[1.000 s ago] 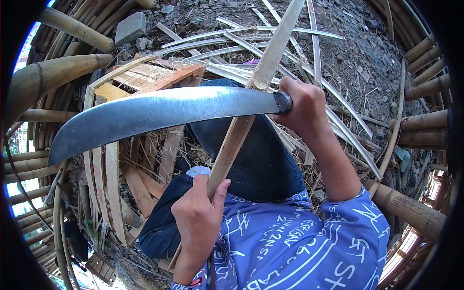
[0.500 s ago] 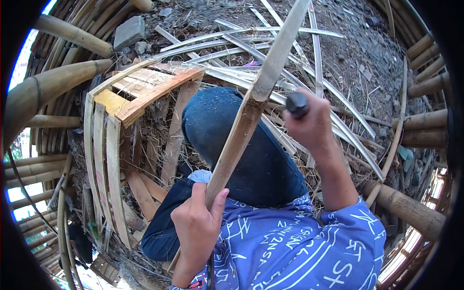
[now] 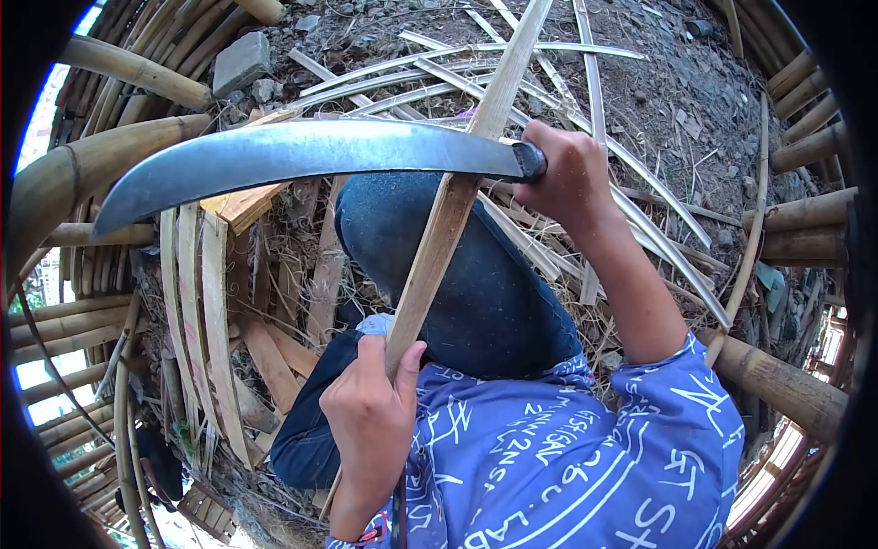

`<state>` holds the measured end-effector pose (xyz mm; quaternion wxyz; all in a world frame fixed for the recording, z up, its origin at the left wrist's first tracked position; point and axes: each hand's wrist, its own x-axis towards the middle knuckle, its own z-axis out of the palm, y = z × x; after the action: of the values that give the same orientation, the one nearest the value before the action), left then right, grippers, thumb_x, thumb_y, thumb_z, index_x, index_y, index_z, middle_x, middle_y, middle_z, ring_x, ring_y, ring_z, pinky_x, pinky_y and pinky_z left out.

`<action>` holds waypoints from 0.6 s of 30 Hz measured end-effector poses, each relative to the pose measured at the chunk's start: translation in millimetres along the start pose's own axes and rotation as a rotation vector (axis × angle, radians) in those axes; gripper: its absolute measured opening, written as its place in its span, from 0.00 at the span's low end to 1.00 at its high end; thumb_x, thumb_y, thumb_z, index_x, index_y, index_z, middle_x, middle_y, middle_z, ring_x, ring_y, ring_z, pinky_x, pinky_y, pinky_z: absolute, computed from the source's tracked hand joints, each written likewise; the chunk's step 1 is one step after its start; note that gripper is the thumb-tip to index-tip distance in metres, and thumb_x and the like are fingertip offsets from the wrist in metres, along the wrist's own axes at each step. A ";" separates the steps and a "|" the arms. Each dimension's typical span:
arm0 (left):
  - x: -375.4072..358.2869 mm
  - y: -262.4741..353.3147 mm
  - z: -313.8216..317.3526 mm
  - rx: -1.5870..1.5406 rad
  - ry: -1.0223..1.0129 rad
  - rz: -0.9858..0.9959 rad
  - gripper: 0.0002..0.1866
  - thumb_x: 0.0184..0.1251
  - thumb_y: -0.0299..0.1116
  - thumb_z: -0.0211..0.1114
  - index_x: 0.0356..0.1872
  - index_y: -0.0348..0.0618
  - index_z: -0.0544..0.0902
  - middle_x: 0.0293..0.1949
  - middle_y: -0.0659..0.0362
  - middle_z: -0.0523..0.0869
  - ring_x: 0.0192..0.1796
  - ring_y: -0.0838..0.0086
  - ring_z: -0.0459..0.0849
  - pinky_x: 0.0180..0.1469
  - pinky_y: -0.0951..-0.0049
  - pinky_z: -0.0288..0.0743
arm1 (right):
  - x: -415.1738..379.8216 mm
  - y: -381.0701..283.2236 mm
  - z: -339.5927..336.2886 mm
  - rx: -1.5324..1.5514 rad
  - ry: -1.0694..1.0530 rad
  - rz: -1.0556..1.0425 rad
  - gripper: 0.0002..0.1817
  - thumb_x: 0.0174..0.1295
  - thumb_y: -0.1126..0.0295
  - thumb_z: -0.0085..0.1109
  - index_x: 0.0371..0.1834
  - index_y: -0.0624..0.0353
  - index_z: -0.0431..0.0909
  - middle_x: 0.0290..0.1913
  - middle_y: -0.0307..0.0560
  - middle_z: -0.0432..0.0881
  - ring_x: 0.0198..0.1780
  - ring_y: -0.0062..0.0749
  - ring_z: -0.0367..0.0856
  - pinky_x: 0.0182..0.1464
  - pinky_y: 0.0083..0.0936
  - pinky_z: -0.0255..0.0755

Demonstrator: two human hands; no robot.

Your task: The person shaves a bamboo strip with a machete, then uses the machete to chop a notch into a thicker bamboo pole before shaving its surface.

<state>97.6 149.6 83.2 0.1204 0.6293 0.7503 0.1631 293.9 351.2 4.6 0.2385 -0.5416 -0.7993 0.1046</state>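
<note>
My left hand (image 3: 370,416) grips the lower end of a long bamboo strip (image 3: 439,247), which slants up and away past my raised knee (image 3: 398,233). In my right hand (image 3: 572,178) is the dark handle of a machete (image 3: 302,151). Its broad curved blade points left and crosses over the strip at about mid-length, near a notch where the strip changes width. The strip's far end runs out at the top of the view.
Several split bamboo strips (image 3: 594,101) lie crossed on the stony ground beyond. A wooden crate (image 3: 215,302) stands left of my leg, with shavings around it. Bamboo poles (image 3: 137,73) frame both sides. A concrete block (image 3: 241,62) rests at the upper left.
The machete has swung round: its blade, edge-on and hard to see before, now lies broadside across the strip, pointing left. My right hand has moved slightly up and left; the left keeps its grip.
</note>
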 end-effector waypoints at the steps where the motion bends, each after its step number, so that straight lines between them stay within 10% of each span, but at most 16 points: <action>1: -4.2 -0.7 -2.4 0.002 -0.001 0.000 0.15 0.65 0.39 0.66 0.31 0.39 0.72 0.16 0.50 0.76 0.19 0.55 0.79 0.21 0.62 0.68 | 7.2 11.4 2.6 -0.025 0.030 0.077 0.07 0.46 0.69 0.62 0.29 0.54 0.80 0.24 0.51 0.83 0.28 0.48 0.85 0.33 0.40 0.80; 6: -25.6 -6.9 -8.4 -0.074 -0.107 -0.125 0.14 0.66 0.38 0.66 0.31 0.39 0.73 0.17 0.50 0.77 0.20 0.53 0.80 0.20 0.60 0.68 | 52.8 112.5 0.2 -0.019 0.230 0.336 0.08 0.52 0.71 0.56 0.29 0.63 0.82 0.23 0.52 0.83 0.23 0.41 0.81 0.31 0.36 0.76; 14: -8.0 -8.9 -4.4 -0.095 -0.161 -0.100 0.14 0.66 0.37 0.65 0.30 0.39 0.73 0.16 0.49 0.77 0.20 0.52 0.80 0.21 0.60 0.69 | -9.3 28.4 -0.7 0.555 0.215 0.343 0.04 0.46 0.77 0.57 0.19 0.61 0.73 0.15 0.39 0.72 0.18 0.21 0.68 0.22 0.22 0.59; 18: -9.1 -11.8 -0.8 -0.195 -0.186 -0.192 0.13 0.67 0.35 0.65 0.29 0.38 0.73 0.17 0.49 0.78 0.20 0.54 0.80 0.21 0.62 0.68 | -25.9 -15.5 -19.3 0.573 0.086 0.238 0.04 0.46 0.76 0.58 0.26 0.63 0.76 0.18 0.50 0.77 0.21 0.33 0.78 0.26 0.30 0.69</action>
<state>88.3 138.8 79.1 0.2647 0.5525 0.7732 0.1639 298.5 319.7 21.0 0.4012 -0.5460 -0.6574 0.3297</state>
